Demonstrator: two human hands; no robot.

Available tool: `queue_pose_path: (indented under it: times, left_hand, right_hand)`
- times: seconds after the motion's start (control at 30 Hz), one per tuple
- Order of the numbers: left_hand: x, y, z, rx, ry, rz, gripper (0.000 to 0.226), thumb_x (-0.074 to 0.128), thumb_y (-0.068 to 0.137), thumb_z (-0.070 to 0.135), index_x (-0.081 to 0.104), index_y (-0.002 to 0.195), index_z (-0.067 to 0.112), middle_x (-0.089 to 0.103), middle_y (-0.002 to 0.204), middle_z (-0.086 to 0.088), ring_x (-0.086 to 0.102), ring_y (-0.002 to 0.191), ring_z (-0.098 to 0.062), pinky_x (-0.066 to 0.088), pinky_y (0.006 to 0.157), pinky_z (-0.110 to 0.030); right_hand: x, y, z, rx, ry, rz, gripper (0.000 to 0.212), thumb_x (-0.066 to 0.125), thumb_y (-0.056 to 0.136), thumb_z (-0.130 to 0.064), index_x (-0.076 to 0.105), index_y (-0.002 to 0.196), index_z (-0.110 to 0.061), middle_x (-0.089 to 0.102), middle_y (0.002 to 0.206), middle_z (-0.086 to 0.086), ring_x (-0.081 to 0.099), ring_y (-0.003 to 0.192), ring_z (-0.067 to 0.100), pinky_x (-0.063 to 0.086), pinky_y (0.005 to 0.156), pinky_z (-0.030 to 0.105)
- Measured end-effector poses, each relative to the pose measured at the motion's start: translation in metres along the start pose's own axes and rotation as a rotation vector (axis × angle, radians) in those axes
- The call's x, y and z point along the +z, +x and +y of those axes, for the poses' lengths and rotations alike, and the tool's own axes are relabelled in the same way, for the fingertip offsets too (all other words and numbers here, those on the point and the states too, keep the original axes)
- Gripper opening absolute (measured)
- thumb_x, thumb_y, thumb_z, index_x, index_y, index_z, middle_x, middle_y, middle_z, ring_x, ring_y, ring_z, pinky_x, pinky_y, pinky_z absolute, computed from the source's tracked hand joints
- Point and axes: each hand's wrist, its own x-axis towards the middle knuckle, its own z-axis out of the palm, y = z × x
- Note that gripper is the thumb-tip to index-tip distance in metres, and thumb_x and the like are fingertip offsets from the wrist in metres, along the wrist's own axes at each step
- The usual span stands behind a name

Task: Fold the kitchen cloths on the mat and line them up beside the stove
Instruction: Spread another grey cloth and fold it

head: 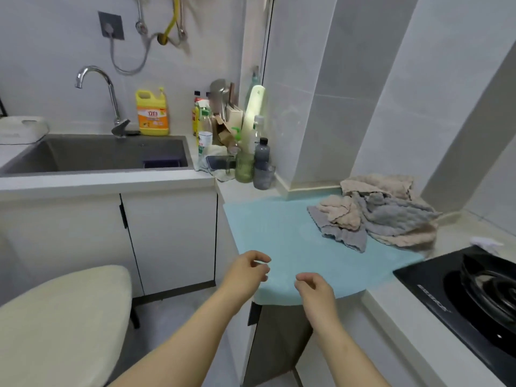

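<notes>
Hovering over the mat's [279, 233] lower edge, our left hand [248, 270] and right hand [315, 289] hang loosely curled, holding nothing; the crumpled cloths [377, 213] lie heaped toward the upper right, on the mat's far corner, nearer our right hand; the heap runs roughly left to right; the sink [97, 155], centre left, holds a dark insert.

The person's bare left hand [245, 270] and bare right hand [315, 289] show uncovered fingers and wrists. The bare left forearm [180, 336] and bare right forearm [339, 344] are unclothed along all their visible length. The fingernails look short, though blur leaves that uncertain.
</notes>
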Motion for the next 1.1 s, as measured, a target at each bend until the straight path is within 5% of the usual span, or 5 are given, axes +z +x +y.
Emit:
queue_pose_path:
  times: [0.47, 0.67, 0.77, 0.9, 1.1]
  left_hand:
    - [0.023, 0.231, 0.036, 0.007, 0.155, -0.249, 0.018, 0.049, 0.087, 0.013, 0.061, 0.092, 0.025, 0.065, 0.088, -0.001, 0.06, 0.078, -0.014, 0.045, 0.068, -0.024]
    - [0.053, 0.316, 0.037, 0.088, 0.276, -0.485, 0.02, 0.048, 0.088, 0.014, 0.061, 0.088, 0.03, 0.064, 0.081, 0.003, 0.062, 0.085, -0.019, 0.047, 0.072, -0.028]
    - [0.068, 0.356, 0.04, 0.163, 0.336, -0.602, 0.021, 0.047, 0.09, 0.014, 0.062, 0.095, 0.027, 0.061, 0.083, 0.008, 0.062, 0.086, -0.016, 0.048, 0.077, -0.026]
    - [0.073, 0.4, 0.044, 0.334, 0.475, -0.759, 0.027, 0.047, 0.091, 0.012, 0.061, 0.111, 0.022, 0.056, 0.099, 0.013, 0.053, 0.089, -0.006, 0.039, 0.074, -0.014]
    - [0.086, 0.449, 0.042, 0.548, 0.638, -1.006, 0.042, 0.054, 0.089, 0.019, 0.046, 0.127, 0.033, 0.051, 0.109, 0.012, 0.049, 0.077, -0.003, 0.045, 0.081, -0.023]
  right_hand:
    - [0.024, 0.206, -0.031, 0.114, 0.056, 0.323, 0.018, 0.051, 0.088, -0.006, 0.058, 0.101, -0.017, 0.058, 0.098, 0.001, 0.052, 0.081, 0.014, 0.036, 0.059, 0.021]
    - [0.019, 0.249, -0.009, 0.161, -0.033, 0.733, 0.018, 0.057, 0.083, -0.005, 0.059, 0.095, -0.018, 0.059, 0.11, 0.008, 0.054, 0.098, 0.024, 0.044, 0.087, 0.036]
    - [0.031, 0.266, -0.008, 0.191, -0.101, 0.794, 0.025, 0.056, 0.084, -0.006, 0.06, 0.106, -0.016, 0.053, 0.119, 0.007, 0.052, 0.101, 0.024, 0.043, 0.087, 0.036]
    - [0.057, 0.29, -0.018, 0.416, -0.418, 0.841, 0.041, 0.055, 0.086, -0.022, 0.055, 0.124, -0.034, 0.037, 0.144, -0.005, 0.04, 0.121, 0.023, 0.033, 0.092, 0.033]
    - [0.081, 0.306, -0.02, 0.535, -0.521, 0.96, 0.051, 0.054, 0.087, -0.034, 0.04, 0.135, -0.042, 0.029, 0.15, -0.011, 0.028, 0.132, 0.017, 0.021, 0.106, 0.034]
